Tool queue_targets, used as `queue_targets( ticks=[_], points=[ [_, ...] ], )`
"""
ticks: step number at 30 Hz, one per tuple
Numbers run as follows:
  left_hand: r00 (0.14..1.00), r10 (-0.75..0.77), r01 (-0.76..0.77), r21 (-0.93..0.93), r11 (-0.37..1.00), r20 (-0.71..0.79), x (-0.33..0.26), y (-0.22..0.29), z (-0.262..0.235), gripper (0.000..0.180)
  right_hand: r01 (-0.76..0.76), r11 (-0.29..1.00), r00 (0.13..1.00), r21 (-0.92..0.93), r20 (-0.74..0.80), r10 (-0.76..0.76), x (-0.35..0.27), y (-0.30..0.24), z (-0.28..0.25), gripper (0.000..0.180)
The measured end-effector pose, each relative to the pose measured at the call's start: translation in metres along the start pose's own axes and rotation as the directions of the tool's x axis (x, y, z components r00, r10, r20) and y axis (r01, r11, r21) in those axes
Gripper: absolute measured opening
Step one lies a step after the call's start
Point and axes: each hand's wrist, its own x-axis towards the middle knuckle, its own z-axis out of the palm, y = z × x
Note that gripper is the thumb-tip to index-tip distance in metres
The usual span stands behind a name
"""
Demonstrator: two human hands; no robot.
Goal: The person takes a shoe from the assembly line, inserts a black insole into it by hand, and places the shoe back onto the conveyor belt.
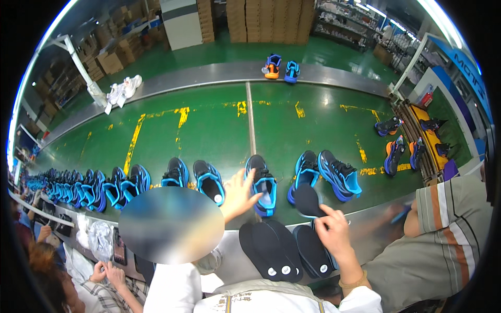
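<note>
— Where's the left hand (239,194) right now?

— Out over the green belt (209,130), fingers spread apart, palm against the side of a black-and-blue shoe (261,183) that sits toe toward the person, near the belt's front edge.

— And the right?

— The right hand (332,232) is lower, above the metal ledge (365,229). Its fingers are pinched together on a dark insole (308,201), which it holds up just in front of the next pair of shoes (323,177).

— More insoles about?

— Plenty (all black, each with a small pale dot at the heel). One stack (271,250) lies on the ledge between the two forearms, and another stack (311,253) lies just beside it, under the right wrist.

— The belt looks busy.

— A long row of blue shoes (94,187) runs off to the left, with one loose pair (281,68) at the far edge. Someone in a striped shirt (443,229) stands at the right, holding something blue, possibly a tool; it's too small to tell.
</note>
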Motion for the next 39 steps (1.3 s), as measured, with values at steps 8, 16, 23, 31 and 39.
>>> queue_targets(
  ticks=[8, 16, 23, 31, 39],
  points=[
    [0.891, -0.418, 0.393, -0.766, 0.509, 0.179, 0.069, -0.035, 0.071, 0.034, 0.366, 0.920, 0.897, -0.138, 0.316, -0.309, 0.055, 0.013, 0.086, 0.015],
    [0.903, -0.341, 0.401, -0.801, 0.444, 0.263, 0.076, -0.012, 0.092, 0.030, 0.156, 0.967, 0.849, -0.199, 0.528, -0.028, 0.072, 0.045, 0.156, 0.018],
    [0.932, -0.337, 0.338, -0.669, 0.663, 0.137, 0.072, -0.009, 0.078, 0.042, 0.078, 0.991, 0.918, -0.111, 0.395, -0.028, 0.071, 0.027, 0.160, 0.028],
    [0.929, -0.289, 0.368, -0.475, 0.800, 0.232, 0.079, 0.003, 0.067, 0.053, 0.153, 0.977, 0.563, -0.148, 0.826, 0.037, 0.113, 0.042, 0.136, 0.024],
    [0.933, -0.307, 0.354, -0.632, 0.689, 0.189, 0.082, -0.011, 0.093, 0.041, 0.370, 0.923, 0.710, -0.102, 0.673, -0.210, 0.086, 0.075, 0.199, 0.024]
  ],
)
